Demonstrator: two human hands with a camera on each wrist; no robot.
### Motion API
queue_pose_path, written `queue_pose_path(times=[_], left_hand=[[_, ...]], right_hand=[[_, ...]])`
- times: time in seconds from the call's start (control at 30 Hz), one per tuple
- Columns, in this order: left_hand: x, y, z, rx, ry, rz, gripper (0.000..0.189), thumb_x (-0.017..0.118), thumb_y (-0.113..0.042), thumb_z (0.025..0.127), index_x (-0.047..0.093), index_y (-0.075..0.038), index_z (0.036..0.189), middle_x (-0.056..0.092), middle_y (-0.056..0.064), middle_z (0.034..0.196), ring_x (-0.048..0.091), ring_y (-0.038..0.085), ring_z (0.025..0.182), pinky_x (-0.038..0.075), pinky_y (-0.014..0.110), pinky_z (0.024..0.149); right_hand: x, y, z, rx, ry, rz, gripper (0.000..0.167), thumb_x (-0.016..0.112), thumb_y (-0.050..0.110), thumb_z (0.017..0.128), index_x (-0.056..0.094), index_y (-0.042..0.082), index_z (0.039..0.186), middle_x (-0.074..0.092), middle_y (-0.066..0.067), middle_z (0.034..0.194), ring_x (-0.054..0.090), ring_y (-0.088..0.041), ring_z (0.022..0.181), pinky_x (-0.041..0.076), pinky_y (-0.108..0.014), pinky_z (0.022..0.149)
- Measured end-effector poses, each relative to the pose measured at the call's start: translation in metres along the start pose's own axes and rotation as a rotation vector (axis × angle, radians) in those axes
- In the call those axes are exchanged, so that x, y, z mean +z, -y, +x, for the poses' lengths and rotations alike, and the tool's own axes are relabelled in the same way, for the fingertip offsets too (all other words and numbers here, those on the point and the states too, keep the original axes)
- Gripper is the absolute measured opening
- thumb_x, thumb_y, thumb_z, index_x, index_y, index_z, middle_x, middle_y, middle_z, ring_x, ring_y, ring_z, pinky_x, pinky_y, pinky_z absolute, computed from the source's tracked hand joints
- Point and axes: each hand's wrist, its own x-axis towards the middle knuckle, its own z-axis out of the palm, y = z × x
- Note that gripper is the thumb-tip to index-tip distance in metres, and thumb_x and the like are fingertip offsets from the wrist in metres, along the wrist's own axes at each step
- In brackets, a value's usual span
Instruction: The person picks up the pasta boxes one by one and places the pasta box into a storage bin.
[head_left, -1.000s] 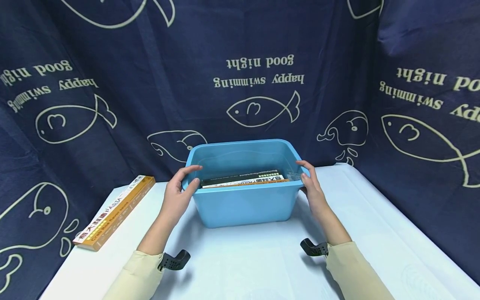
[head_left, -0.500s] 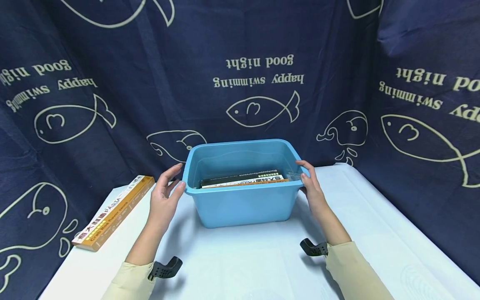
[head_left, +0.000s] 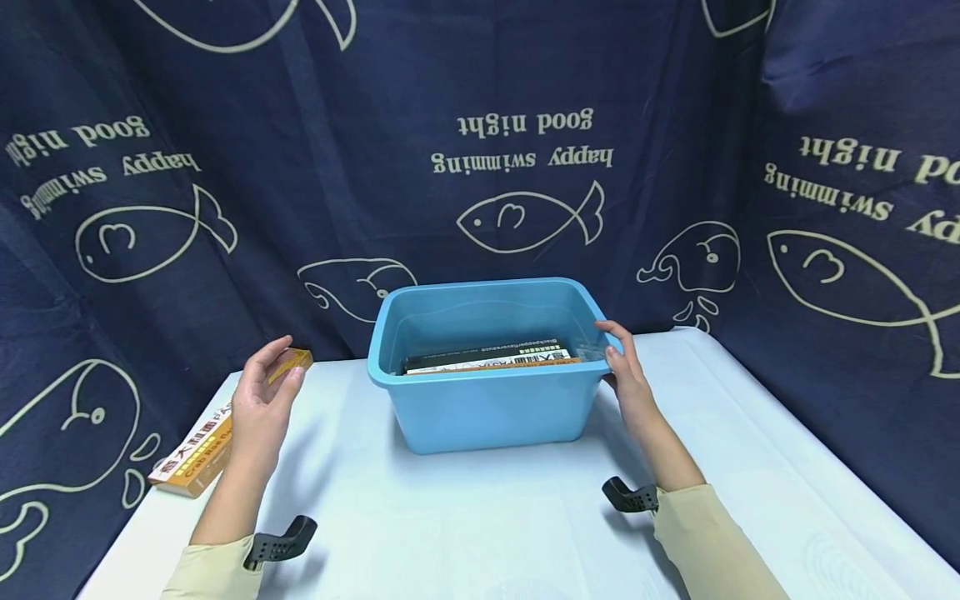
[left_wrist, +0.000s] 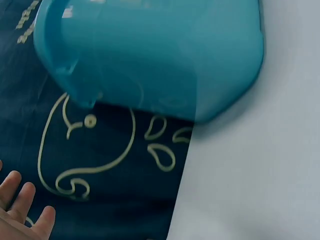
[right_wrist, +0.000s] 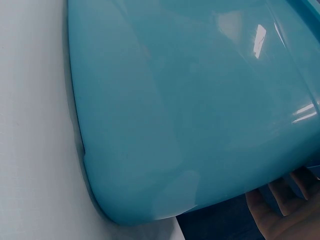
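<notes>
A blue plastic bin [head_left: 487, 414] stands in the middle of the table, with a black box [head_left: 480, 356] and a white and orange pasta box [head_left: 517, 362] inside, mostly hidden by its front wall. My right hand [head_left: 632, 387] grips the bin's right rim, thumb outside and fingers over the edge. My left hand [head_left: 257, 412] hovers with fingers loosely bent, holding nothing. Behind it, partly covered, lies another orange and white pasta box [head_left: 197, 450] on the left of the table. In the left wrist view, the fingers [left_wrist: 22, 202] are apart from the bin [left_wrist: 150, 55].
The table has a white cover [head_left: 480, 525]. A dark blue curtain [head_left: 420, 92] with fish drawings hangs close behind the bin and along both sides. A black wrist camera [head_left: 281, 543] sits on the left sleeve, another wrist camera [head_left: 628, 497] on the right.
My left hand has let go of the bin's left rim and moved left to the pasta box on the table. The right hand and the bin have stayed in place.
</notes>
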Motion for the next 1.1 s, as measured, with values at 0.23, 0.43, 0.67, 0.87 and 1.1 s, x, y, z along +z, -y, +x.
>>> queue_pose_path(times=[0.23,0.43,0.67,0.87,1.1], left_hand=[[-0.019,0.014,0.001,-0.067,-0.086,0.062,0.047,0.058,-0.018,0.101,0.046,-0.019,0.147,0.050,-0.002,0.148,0.050,0.005,0.132,0.042,0.004,0.098],[-0.027,0.022,-0.001,-0.114,-0.135,0.151,0.048,0.058,-0.023,0.101,0.046,-0.022,0.147,0.049,-0.003,0.148,0.049,0.006,0.133,0.039,0.004,0.100],[-0.040,0.028,0.001,-0.238,-0.195,0.133,0.050,0.058,-0.026,0.101,0.044,-0.026,0.148,0.046,-0.004,0.154,0.046,0.014,0.141,0.041,0.004,0.100],[-0.052,0.031,0.004,-0.275,-0.246,0.065,0.051,0.062,-0.021,0.098,0.047,-0.024,0.146,0.047,-0.004,0.153,0.046,0.010,0.140,0.039,0.001,0.097],[-0.063,0.038,0.005,-0.310,-0.270,0.164,0.055,0.060,-0.027,0.099,0.042,-0.026,0.151,0.041,-0.005,0.159,0.041,0.010,0.145,0.031,0.026,0.120]], right_hand=[[0.000,0.001,-0.001,-0.004,0.002,0.011,0.052,0.030,0.037,0.102,0.025,0.022,0.152,0.010,-0.008,0.166,0.014,-0.039,0.152,0.012,-0.073,0.117],[0.000,0.000,-0.001,-0.007,0.008,0.011,0.053,0.030,0.037,0.102,0.025,0.021,0.152,0.009,-0.009,0.166,0.013,-0.040,0.153,0.011,-0.073,0.117],[0.000,0.000,-0.001,-0.013,0.003,0.015,0.053,0.030,0.037,0.102,0.025,0.021,0.152,0.010,-0.008,0.166,0.013,-0.039,0.153,0.012,-0.074,0.117],[0.001,0.000,-0.001,-0.009,0.001,0.013,0.053,0.030,0.035,0.102,0.025,0.021,0.153,0.010,-0.009,0.166,0.014,-0.040,0.153,0.012,-0.074,0.116],[0.000,0.001,-0.001,-0.010,0.002,0.003,0.053,0.030,0.037,0.102,0.025,0.021,0.153,0.009,-0.009,0.167,0.012,-0.040,0.153,0.010,-0.074,0.116]])
